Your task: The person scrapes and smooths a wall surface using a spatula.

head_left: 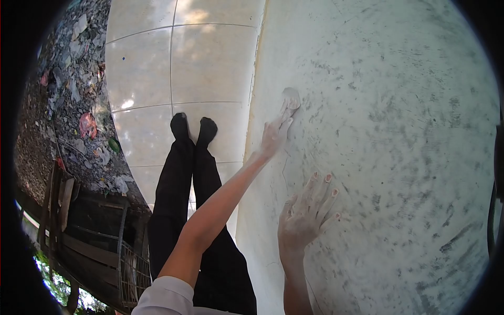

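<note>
A pale greenish-white wall [399, 157] with dark grey smudges fills the right side of the head view. My left hand [275, 134] reaches across to it, fingers closed over a small pale grey rounded pad [291, 96] pressed against the surface. What the pad is made of does not show. Lower down and to the right, my right hand [304, 220] lies flat on the wall, fingers spread, holding nothing. Whitish dust coats both hands.
Cream floor tiles [210, 63] meet the wall along a yellowish edge [252, 94]. My feet [194, 128] in dark socks stand on them. Littered ground [79, 105] lies beyond the tiles at left. Wooden boards [89, 247] and a wire rack [131, 268] are at lower left.
</note>
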{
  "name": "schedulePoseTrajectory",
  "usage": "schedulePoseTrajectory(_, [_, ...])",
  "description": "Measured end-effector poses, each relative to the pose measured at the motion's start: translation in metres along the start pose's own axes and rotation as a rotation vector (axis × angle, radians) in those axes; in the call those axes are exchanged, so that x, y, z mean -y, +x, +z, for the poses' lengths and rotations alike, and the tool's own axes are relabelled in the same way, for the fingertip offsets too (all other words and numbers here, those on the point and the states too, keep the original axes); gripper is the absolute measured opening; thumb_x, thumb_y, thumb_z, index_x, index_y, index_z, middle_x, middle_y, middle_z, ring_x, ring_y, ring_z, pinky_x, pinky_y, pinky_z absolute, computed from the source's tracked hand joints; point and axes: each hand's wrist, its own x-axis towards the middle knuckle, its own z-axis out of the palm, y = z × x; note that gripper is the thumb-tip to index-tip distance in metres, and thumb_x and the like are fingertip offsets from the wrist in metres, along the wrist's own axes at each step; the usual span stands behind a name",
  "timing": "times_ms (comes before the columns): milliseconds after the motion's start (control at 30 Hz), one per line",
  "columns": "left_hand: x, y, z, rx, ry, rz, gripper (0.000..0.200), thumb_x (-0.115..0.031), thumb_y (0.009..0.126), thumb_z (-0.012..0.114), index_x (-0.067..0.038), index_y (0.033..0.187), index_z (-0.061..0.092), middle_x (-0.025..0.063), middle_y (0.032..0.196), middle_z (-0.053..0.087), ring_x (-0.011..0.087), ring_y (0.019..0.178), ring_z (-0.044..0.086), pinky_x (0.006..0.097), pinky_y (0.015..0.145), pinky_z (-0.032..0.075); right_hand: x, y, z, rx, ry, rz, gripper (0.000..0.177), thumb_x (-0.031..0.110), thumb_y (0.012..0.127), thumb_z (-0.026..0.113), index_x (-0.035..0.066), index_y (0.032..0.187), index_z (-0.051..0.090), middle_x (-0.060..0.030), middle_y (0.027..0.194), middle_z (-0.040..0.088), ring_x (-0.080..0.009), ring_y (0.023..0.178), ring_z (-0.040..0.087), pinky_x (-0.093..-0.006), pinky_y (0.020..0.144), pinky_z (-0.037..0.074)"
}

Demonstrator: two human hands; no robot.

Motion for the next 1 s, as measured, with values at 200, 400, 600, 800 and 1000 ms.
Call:
schedulePoseTrajectory(200, [0.048, -0.053, 0.034, -0.154, -0.15, 0.455, 0.043, -0.005, 0.094, 0.046, 0.005, 0.136, 0.042, 0.0181, 0.128, 0.058, 0.0176, 0.114, 0.057, 0.0268, 0.095, 0.042, -0.002, -0.002, 0.001, 0.003, 0.093, -0.014, 0.055, 0.03, 0.09, 0.051, 0.015, 0.143, 0.042, -0.0085, 0.15, 0.036, -0.0299, 0.14, 0.029, -0.0509, 0.115, -0.004])
schedulePoseTrajectory(400, [0.017, 0.011, 0.004, -0.077, -0.095, 0.136, 0.04, -0.017, 0.094, 0.052, 0.004, 0.127, 0.051, 0.0264, 0.113, 0.062, 0.023, 0.098, 0.067, 0.0311, 0.083, 0.048, -0.002, -0.001, 0.001, 0.024, 0.087, -0.021, 0.056, 0.031, 0.09, 0.049, 0.015, 0.143, 0.042, -0.0074, 0.151, 0.035, -0.0298, 0.141, 0.027, -0.0508, 0.115, -0.005])
schedulePoseTrajectory(600, [-0.018, 0.031, -0.006, -0.074, -0.059, 0.171, 0.042, -0.017, 0.094, 0.052, 0.003, 0.131, 0.047, 0.0264, 0.116, 0.059, 0.0204, 0.105, 0.063, 0.0292, 0.087, 0.045, 0.001, 0.001, -0.001, 0.015, 0.057, 0.017, 0.052, 0.033, 0.09, 0.046, 0.02, 0.14, 0.047, -0.0019, 0.148, 0.04, -0.0234, 0.137, 0.034, -0.0483, 0.116, -0.003])
schedulePoseTrajectory(800, [0.019, -0.002, 0.017, -0.138, -0.168, 0.52, 0.046, -0.015, 0.094, 0.051, 0.0, 0.137, 0.042, 0.023, 0.132, 0.051, 0.0275, 0.126, 0.049, 0.0286, 0.099, 0.039, -0.001, 0.001, -0.003, 0.059, 0.067, 0.002, 0.052, 0.034, 0.091, 0.045, 0.019, 0.14, 0.047, -0.002, 0.148, 0.04, -0.024, 0.138, 0.032, -0.0487, 0.115, -0.004])
schedulePoseTrajectory(1000, [-0.049, 0.074, -0.014, -0.114, -0.075, 0.229, 0.043, -0.023, 0.097, 0.047, -0.002, 0.134, 0.047, 0.0211, 0.132, 0.052, 0.0289, 0.126, 0.049, 0.0307, 0.1, 0.038, 0.003, 0.0, 0.001, 0.013, 0.079, 0.021, 0.052, 0.033, 0.091, 0.046, 0.017, 0.141, 0.046, -0.0028, 0.148, 0.039, -0.0236, 0.138, 0.031, -0.0481, 0.115, -0.005])
